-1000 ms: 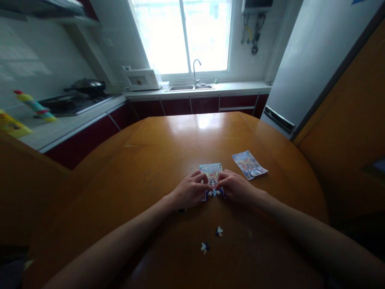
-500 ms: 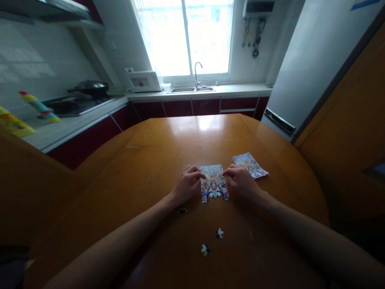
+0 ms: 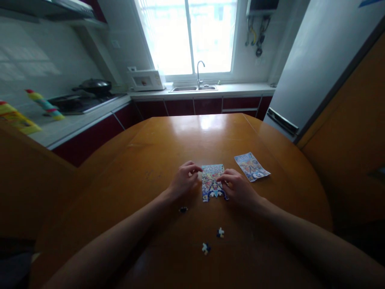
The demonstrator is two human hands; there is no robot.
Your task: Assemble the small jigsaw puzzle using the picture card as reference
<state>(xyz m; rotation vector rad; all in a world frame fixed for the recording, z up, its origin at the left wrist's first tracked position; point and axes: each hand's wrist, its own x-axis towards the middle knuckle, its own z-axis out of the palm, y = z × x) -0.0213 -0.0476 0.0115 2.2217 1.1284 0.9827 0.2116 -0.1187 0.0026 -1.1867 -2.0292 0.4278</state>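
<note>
Puzzle (image 3: 209, 181), mostly joined, is lying flat on the near half of a wooden table (image 3: 207, 138), its near edge showing a wide gap between two leg-like corners. Left hand (image 3: 185, 178) is hovering at the puzzle's upper left edge, fingers loosely bent and apart, gripping nothing visible; whether the fingertips are touching the edge is hard to tell. Right hand (image 3: 237, 188) is reaching over the puzzle's right side, loosely curved and unclenched, with its fingertips on or just above the picture. Nearer the person, three loose pieces are lying apart: a dark one (image 3: 183, 209) beside the left forearm, and two white-and-dark ones (image 3: 220, 232) between the forearms. Beyond the right hand, a printed sheet (image 3: 252, 166) is resting with a similar picture facing up. Farther back, a sink (image 3: 184, 89) is sitting below a bright window (image 3: 210, 40), and a fridge (image 3: 288, 76) is standing at right.
</note>
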